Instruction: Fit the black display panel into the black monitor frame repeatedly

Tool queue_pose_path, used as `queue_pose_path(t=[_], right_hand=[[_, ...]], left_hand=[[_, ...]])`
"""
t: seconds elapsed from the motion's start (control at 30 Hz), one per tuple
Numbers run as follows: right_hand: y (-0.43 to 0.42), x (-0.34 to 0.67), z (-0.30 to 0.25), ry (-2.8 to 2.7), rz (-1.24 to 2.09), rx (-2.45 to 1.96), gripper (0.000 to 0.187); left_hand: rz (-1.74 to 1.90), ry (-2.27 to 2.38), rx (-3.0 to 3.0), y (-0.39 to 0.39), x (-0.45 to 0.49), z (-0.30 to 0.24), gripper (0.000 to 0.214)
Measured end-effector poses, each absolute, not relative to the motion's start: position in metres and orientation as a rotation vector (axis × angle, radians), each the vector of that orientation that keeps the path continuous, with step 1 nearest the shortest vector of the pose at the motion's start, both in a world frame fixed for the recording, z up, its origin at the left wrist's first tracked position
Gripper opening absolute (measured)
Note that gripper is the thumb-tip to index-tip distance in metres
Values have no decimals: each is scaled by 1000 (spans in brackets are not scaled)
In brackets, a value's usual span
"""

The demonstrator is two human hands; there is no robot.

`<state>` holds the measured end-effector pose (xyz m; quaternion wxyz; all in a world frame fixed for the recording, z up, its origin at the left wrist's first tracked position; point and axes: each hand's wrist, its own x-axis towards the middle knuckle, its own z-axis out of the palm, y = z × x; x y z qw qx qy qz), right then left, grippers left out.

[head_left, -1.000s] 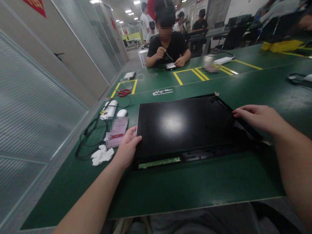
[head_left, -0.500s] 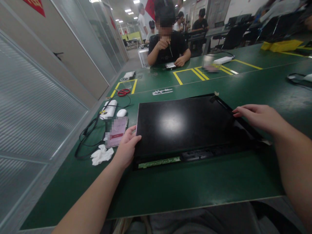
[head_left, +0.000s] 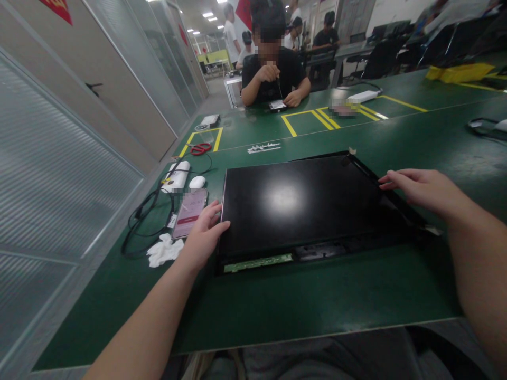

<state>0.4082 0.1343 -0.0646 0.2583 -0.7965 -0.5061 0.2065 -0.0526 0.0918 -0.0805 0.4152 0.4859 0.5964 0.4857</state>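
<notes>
A large black display panel point(head_left: 293, 206) lies face up in a black frame point(head_left: 400, 208), reflecting a bright patch of light. Along the near edge a strip of green circuit board point(head_left: 257, 263) shows. My left hand point(head_left: 206, 232) holds the panel's left edge, thumb over the top corner and fingers along the side. At the right edge, my right hand point(head_left: 415, 191) has its fingertips pinched on the panel's rim; what lies under them is partly hidden.
Left of the panel lie a phone point(head_left: 190, 214), crumpled tissue point(head_left: 164, 250), a white mouse point(head_left: 197, 182), black cables point(head_left: 134, 227) and red-handled scissors point(head_left: 200, 149). Small white pieces point(head_left: 263, 148) lie beyond it. Across the green table point(head_left: 317, 306), a co-worker point(head_left: 273, 74) holds a thin tool over a small device.
The fingers of my left hand have shifted slightly along the panel's edge. My right hand stays almost where it was. The co-worker's tool hand has moved slightly.
</notes>
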Motion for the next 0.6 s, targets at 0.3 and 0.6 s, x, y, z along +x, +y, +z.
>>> queue_pose_path(t=[0.3,0.6], right_hand=[[135,409,-64,-1373,572,-2194,44],[136,410,-63,-1348,579,-2193,45]], left_hand=[[1041,1540,1435,95,-63,-95,37],[911,1628,1621,96,-64,-99,39]])
